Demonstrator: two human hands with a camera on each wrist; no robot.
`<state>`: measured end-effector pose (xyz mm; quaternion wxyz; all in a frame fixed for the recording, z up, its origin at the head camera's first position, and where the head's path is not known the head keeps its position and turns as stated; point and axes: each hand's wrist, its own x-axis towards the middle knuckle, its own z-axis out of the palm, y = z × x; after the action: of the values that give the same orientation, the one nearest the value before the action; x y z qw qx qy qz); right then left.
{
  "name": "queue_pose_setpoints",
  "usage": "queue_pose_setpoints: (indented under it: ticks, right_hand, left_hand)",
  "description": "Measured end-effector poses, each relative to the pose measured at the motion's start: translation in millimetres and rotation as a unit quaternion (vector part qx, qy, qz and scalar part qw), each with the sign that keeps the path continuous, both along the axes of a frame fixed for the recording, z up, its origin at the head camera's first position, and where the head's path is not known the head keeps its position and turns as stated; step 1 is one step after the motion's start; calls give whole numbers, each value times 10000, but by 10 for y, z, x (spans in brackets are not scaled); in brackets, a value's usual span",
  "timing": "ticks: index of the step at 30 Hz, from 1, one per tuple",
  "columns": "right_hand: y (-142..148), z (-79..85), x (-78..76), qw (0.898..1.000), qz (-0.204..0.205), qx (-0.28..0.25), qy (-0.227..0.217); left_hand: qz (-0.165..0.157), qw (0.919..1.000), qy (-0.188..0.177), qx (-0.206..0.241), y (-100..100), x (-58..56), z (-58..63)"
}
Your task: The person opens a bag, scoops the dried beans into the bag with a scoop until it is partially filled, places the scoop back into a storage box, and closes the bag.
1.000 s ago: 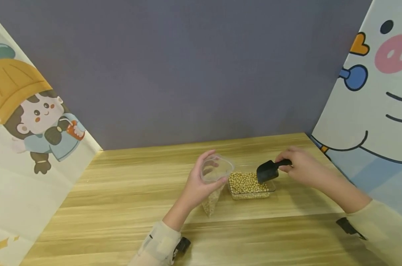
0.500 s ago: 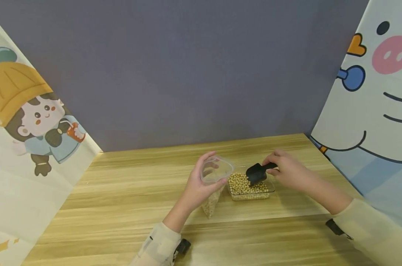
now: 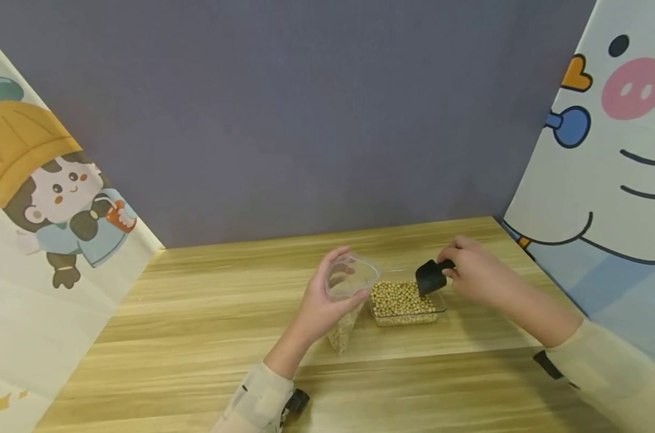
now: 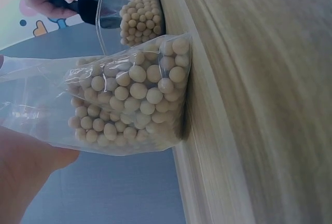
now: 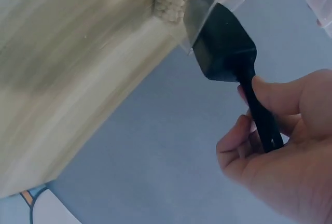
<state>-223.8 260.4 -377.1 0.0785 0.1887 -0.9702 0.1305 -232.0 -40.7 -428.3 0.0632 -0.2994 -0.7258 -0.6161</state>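
Note:
My left hand (image 3: 319, 307) grips the upper part of a clear plastic bag (image 4: 135, 94), thumb and fingers spread around its gaping mouth. Round pale yellow beans fill the lower part of the bag, and its bottom is down at the wooden tabletop. To its right is a clear rectangular container (image 3: 442, 307) of the same sort of beans (image 3: 397, 297). My right hand (image 3: 476, 269) holds a black scoop (image 3: 429, 278) by its handle. The scoop's blade dips over the container's right end, its tip at the beans; in the right wrist view its inside is turned away.
The wood-grain table (image 3: 208, 337) reaches back to a grey panel (image 3: 305, 120). Cartoon-printed sheets flank it, the left one (image 3: 13, 337) with a child in a hat, the right one (image 3: 619, 198) with a pink-snouted figure. Each wrist carries a small black device.
The scoop went left over the beans, then came back right to the container's right end, with its blade tilted more steeply. My left hand and the bag have stayed put.

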Motion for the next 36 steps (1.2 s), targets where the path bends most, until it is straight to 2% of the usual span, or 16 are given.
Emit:
queue_pose_setpoints:
  ticks: [4,12,16,24,30,36]
  right_hand:
    - [32,-69,-67,9997,72,-135,-184]
    - [216,-280,-130,9919,306,-965,-772]
    - [260,-417,-127,9841,343,-1384,-1058]
    - [197,-629,-79,9619,161,-2061,-1790]
    - [100,-687,-26,9494,177,-2423,-1990]
    - [44,-724,-6,9445,38,-2522,-2104]
  left_hand:
    - [15,10000,-10,-22,-11,5,3]
    - [36,9999,-47,-87,-7,0,6]
    - [36,10000,2,-88,-1,-11,6]
    - [9,10000,-69,-43,-6,-6,-2]
    - [-5,10000,-50,-35,1,-8,0]
    - [13,10000,-75,-59,0,-10,4]
